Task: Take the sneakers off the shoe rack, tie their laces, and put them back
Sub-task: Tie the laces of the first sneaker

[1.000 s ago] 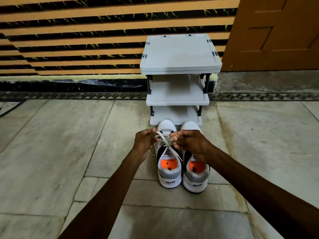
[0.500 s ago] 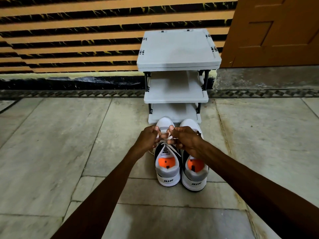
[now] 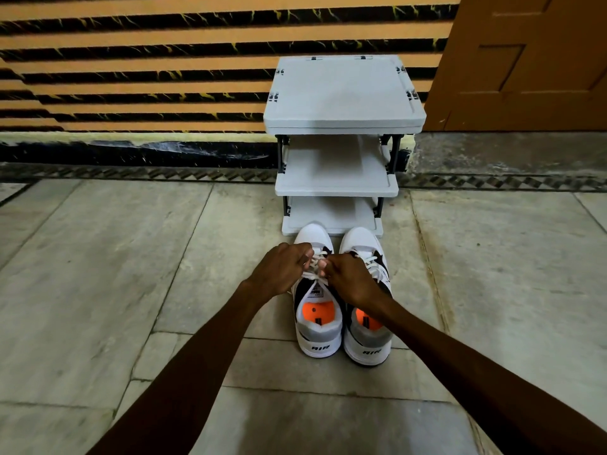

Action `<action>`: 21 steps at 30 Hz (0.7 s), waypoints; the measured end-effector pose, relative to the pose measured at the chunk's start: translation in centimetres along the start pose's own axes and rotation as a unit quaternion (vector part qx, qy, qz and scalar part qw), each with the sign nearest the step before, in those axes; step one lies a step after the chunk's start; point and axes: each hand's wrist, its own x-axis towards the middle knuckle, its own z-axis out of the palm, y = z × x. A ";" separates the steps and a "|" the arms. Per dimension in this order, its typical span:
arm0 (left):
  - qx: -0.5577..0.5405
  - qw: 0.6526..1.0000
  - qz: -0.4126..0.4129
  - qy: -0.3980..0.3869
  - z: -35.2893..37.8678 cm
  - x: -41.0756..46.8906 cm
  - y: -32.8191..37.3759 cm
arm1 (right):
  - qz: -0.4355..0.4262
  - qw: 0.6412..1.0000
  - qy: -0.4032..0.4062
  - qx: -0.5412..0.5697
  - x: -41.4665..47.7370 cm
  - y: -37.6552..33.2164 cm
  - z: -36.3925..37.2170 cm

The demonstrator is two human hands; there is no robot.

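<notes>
Two white, grey and black sneakers with orange insoles stand side by side on the stone floor, heels towards me, toes at the foot of a grey three-shelf shoe rack (image 3: 341, 103). Over the left sneaker (image 3: 318, 333), my left hand (image 3: 279, 269) and my right hand (image 3: 349, 277) meet knuckle to knuckle, each pinching the white laces (image 3: 312, 274) of that shoe. My right wrist covers part of the right sneaker (image 3: 369, 343), whose laces show loosely near its toe. All rack shelves are bare.
The rack stands against a wall striped orange and black (image 3: 131, 60). A brown wooden door (image 3: 532, 60) is at the back right. Pale stone floor slabs (image 3: 98, 274) spread to both sides of the shoes.
My hands, apart one second ago with the lace stretched between them, have come together over the left sneaker's tongue. The sneakers and rack have stayed in place.
</notes>
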 end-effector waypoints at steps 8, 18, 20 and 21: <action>0.133 0.989 0.065 -0.016 -0.4 0.6 -0.8 | -0.007 1.000 0.018 -0.021 -0.7 -0.5 0.3; 0.159 0.984 0.083 -0.014 -0.1 0.6 -0.6 | 0.031 0.998 0.031 -0.037 -1.1 -0.6 0.4; 0.155 0.985 0.070 -0.019 0.1 0.8 -0.7 | 0.028 0.998 0.032 -0.045 -1.3 -0.8 0.4; 0.149 0.987 0.062 -0.022 0.2 0.8 -0.6 | 0.026 0.998 0.030 -0.048 -1.3 -0.8 0.4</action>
